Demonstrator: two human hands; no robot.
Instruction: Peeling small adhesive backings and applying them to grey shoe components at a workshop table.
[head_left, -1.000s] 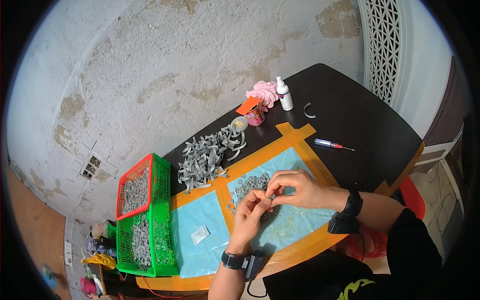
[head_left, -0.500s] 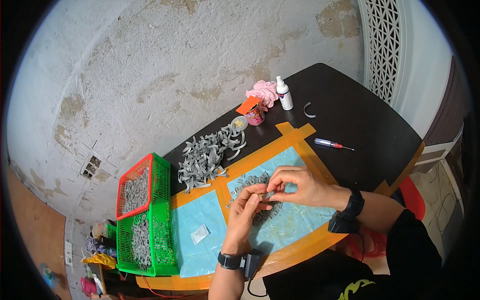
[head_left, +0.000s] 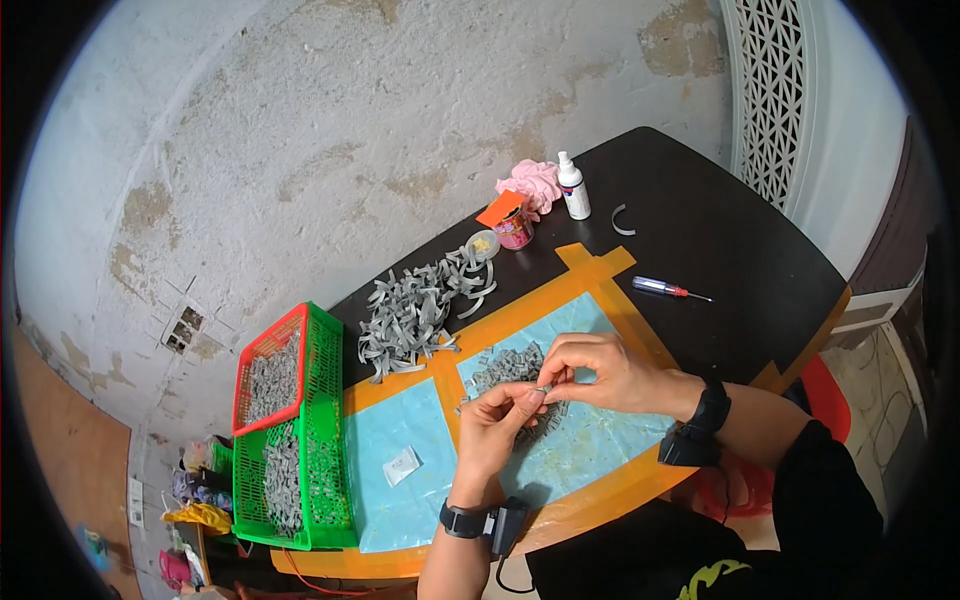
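My left hand [head_left: 493, 428] and my right hand [head_left: 608, 378] meet fingertip to fingertip over a blue sheet [head_left: 590, 440]. Both are closed in a pinch on a small grey piece [head_left: 541, 391], mostly covered by the fingers. Beneath and just beyond them lies a heap of similar small grey pieces [head_left: 508, 366], partly hidden by my hands. A larger pile of curved grey strips [head_left: 408, 318] rests farther off to the left on the dark table.
At left, a red basket [head_left: 300, 318] and a green basket [head_left: 330, 480] hold grey pieces. A white packet [head_left: 401, 466] lies on the sheet. Beyond stand a tin [head_left: 515, 235], pink cloth [head_left: 530, 183] and spray bottle [head_left: 574, 190]. A screwdriver [head_left: 668, 288] lies right; orange tape [head_left: 440, 405] borders the sheets.
My left hand's fingers have closed in toward the right fingertips, covering more of the small grey piece. The right hand has hardly moved, and the view has shifted slightly.
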